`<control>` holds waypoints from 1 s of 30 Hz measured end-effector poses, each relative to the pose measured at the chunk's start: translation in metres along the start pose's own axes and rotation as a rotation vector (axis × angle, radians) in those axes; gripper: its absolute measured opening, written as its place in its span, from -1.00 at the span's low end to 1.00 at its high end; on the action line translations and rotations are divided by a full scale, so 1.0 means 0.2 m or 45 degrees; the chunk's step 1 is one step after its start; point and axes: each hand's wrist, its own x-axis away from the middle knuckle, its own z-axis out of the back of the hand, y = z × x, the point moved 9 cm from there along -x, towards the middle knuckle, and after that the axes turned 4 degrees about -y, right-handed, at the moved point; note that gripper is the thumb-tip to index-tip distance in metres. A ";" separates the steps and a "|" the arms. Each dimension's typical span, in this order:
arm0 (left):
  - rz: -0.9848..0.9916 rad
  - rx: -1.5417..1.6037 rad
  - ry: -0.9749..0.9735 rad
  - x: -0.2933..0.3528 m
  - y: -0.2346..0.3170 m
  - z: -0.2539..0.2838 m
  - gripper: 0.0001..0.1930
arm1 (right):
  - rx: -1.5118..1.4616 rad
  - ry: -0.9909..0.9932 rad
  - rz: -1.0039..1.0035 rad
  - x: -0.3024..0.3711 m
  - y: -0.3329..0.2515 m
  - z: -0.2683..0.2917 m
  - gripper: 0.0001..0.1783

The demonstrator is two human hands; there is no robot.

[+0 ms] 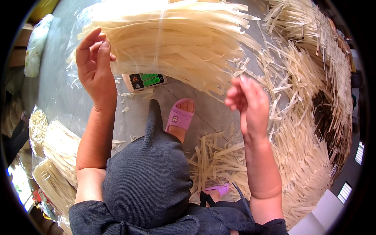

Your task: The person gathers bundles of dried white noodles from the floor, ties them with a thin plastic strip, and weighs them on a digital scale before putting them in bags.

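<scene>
A wide bundle of pale, flat dried noodles (180,43) lies across the far middle, with a thin clear band over it and a clear plastic bag (78,27) about its left end. Under its near edge shows a digital scale (137,83) with lit green displays; the bundle hides most of it. My left hand (96,70) is raised at the bundle's left end, fingers loosely curled and seemingly without anything in them. Off the near right end, my right hand (250,103) hovers palm inward, its fingers bent and apart from the noodles.
A large heap of loose noodles (297,145) fills the right side and reaches near my feet, one in a pink sandal (181,115). Bagged noodles (58,149) stand at the left. A filled clear bag (38,47) lies farther back. Noodle scraps litter the grey tiled floor (203,105).
</scene>
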 end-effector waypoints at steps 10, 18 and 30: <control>-0.325 0.009 -0.080 -0.15 0.31 -0.20 -0.68 | 0.001 0.108 -0.728 0.50 0.94 0.21 -0.71; -0.349 -0.322 -0.275 -0.18 0.28 -0.31 -0.68 | -0.057 0.031 -0.725 0.49 0.98 0.16 -0.72; -0.163 -1.561 -0.663 -0.40 -0.06 -0.58 -0.49 | -0.369 0.002 -0.855 0.22 1.20 0.20 -0.65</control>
